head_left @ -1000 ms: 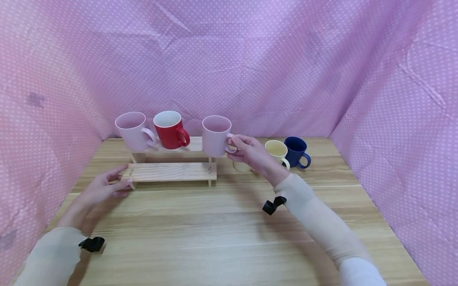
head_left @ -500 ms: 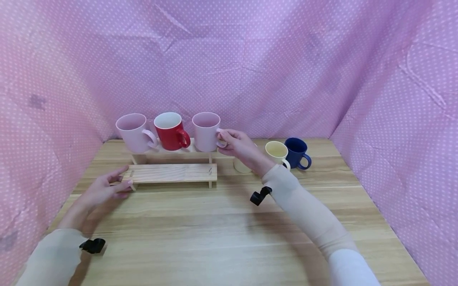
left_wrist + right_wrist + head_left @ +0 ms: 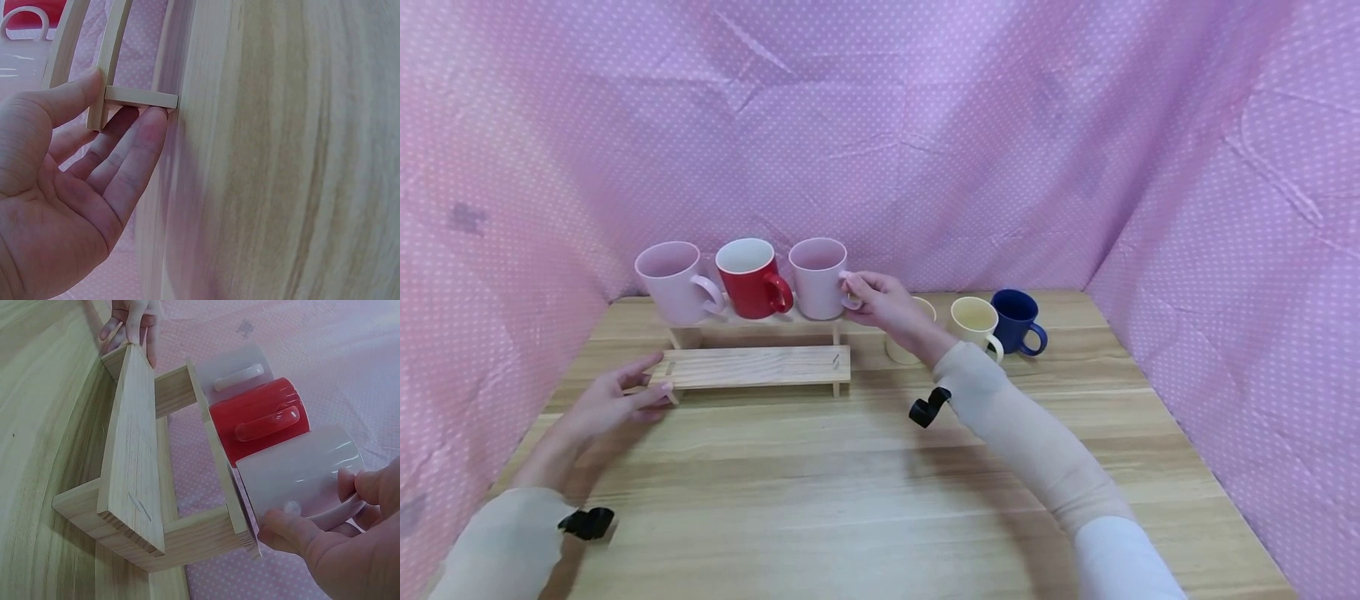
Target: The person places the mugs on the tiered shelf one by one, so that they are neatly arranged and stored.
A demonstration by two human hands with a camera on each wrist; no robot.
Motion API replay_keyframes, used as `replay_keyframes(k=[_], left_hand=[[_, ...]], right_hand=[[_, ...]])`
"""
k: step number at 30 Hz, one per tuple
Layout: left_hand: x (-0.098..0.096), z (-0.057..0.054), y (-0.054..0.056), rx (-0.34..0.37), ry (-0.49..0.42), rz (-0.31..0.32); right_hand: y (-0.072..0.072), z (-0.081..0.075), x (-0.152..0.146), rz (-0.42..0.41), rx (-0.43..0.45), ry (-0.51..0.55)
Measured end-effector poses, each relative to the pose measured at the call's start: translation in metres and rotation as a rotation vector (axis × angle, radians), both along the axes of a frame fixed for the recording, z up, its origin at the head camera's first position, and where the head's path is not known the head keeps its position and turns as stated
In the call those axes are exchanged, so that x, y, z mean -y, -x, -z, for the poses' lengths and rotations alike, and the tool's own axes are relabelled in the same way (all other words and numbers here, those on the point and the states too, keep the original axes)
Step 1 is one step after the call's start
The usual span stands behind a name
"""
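A light wooden two-step rack (image 3: 752, 367) stands on the table. On its upper step, from left to right, are a pink mug (image 3: 672, 287), a red mug (image 3: 752, 287) with a white inside and another pink mug (image 3: 820, 283). My right hand (image 3: 887, 308) pinches the handle of that right-hand pink mug, whose base is right at the upper board. At the rack's left end my left hand (image 3: 613, 400) grips the lower step; in the left wrist view its thumb (image 3: 81, 94) is on the board and the fingers go under, against the leg.
Right of the rack stand a cream mug (image 3: 901, 348) partly hidden by my right hand, a yellow mug (image 3: 973, 321) and a dark blue mug (image 3: 1017, 321). Pink dotted cloth (image 3: 880, 142) walls the wooden table (image 3: 820, 500) at the back and sides.
My right hand has carried the pink mug left and down to the upper step, beside the red mug. The left hand has kept its grip on the rack.
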State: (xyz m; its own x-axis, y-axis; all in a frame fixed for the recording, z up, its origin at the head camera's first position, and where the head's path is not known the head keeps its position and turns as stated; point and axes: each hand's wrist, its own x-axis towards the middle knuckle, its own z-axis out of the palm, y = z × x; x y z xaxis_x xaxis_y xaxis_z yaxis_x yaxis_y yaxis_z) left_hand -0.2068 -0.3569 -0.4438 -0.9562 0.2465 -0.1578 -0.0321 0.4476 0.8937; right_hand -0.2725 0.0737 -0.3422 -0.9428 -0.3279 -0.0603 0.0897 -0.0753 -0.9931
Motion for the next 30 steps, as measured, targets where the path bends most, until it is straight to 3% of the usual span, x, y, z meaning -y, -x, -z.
replay_keyframes(k=[21, 30], left_hand=[[0.003, -0.005, -0.004, 0.004, 0.009, -0.01], [-0.001, -0.001, 0.0, -0.004, -0.035, 0.003]], right_hand=[[0.005, 0.019, 0.008, -0.031, -0.119, -0.036], [0.006, 0.021, 0.003, -0.03, -0.13, -0.054]])
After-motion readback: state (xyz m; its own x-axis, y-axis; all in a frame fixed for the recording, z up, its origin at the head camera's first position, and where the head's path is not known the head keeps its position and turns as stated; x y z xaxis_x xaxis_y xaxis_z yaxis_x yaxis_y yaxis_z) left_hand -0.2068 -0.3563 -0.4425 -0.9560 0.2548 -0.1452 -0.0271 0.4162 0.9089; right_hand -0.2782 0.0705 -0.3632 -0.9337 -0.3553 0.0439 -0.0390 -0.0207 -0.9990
